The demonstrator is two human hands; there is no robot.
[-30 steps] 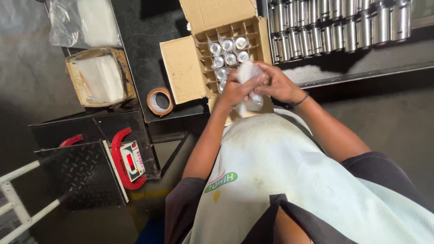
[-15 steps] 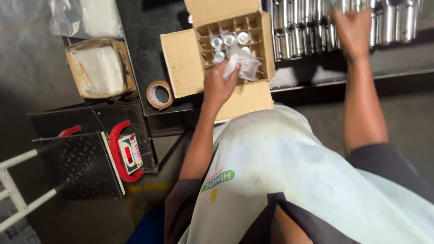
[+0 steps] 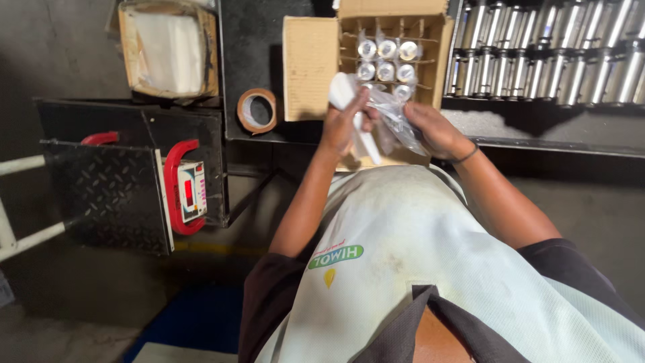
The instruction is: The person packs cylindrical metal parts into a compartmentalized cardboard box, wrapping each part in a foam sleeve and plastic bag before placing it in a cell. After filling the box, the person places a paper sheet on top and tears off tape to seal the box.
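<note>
My left hand (image 3: 341, 128) and my right hand (image 3: 430, 128) meet in front of an open cardboard box (image 3: 310, 60) with divider cells. Between them they hold a clear plastic bag (image 3: 393, 114); a white, rounded piece (image 3: 341, 91) sticks up from my left fingers. Whether a can is inside the bag is hidden. Several silver cans wrapped in plastic (image 3: 386, 59) stand in the box's cells, just beyond my hands.
Rows of bare silver cans (image 3: 551, 47) fill the black bench at right. A roll of brown tape (image 3: 256, 111) lies left of the box. A shallow carton of white bags (image 3: 171, 50) sits far left. A platform scale (image 3: 107, 191) with a red-framed display stands lower left.
My right hand, which was stretched out to the can rows at the right, has come back to the box and joined my left hand on the plastic bag.
</note>
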